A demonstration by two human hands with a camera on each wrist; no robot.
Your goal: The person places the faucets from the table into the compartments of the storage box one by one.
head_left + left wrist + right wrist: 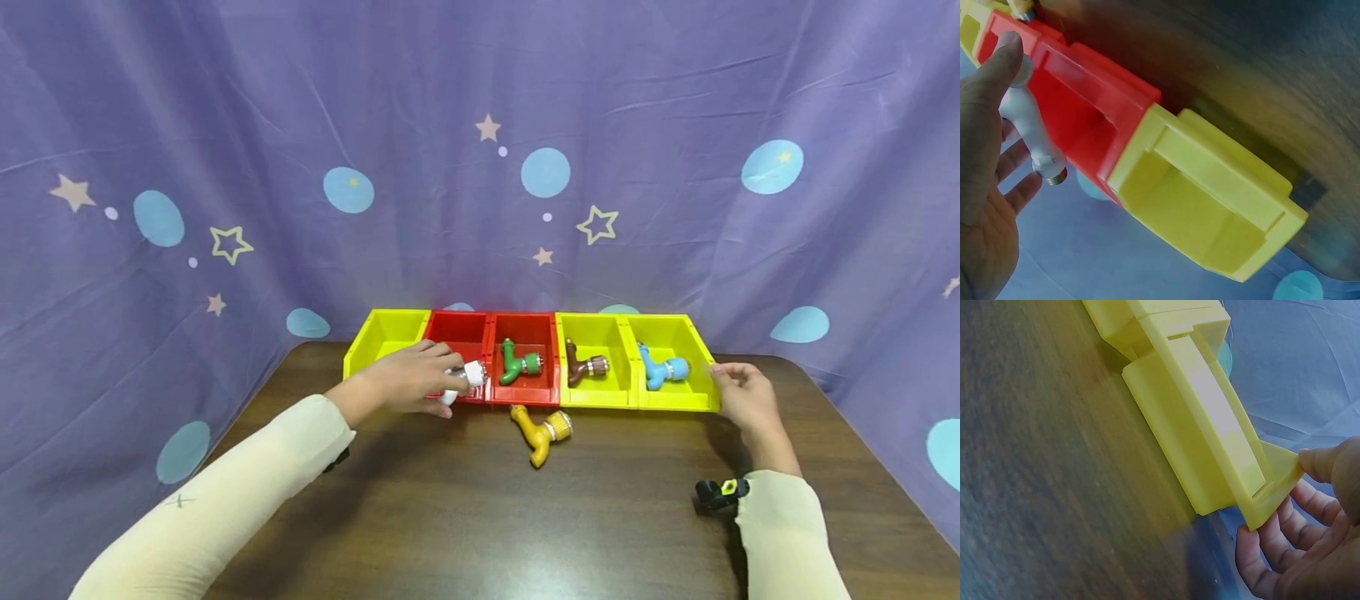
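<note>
In the head view my left hand grips a white tap over the front of the left red bin. The left wrist view shows the thumb lying across this white tap, its threaded end pointing away from the palm. My right hand pinches the outer side wall of the rightmost yellow bin, thumb on one face and fingers on the other. Inside that bin lies a blue tap. A yellow tap lies on the table in front of the bins.
A green tap lies in the right red bin, and a brown tap in the yellow bin beside it. Another yellow bin ends the row at left. The brown table meets a purple curtain behind.
</note>
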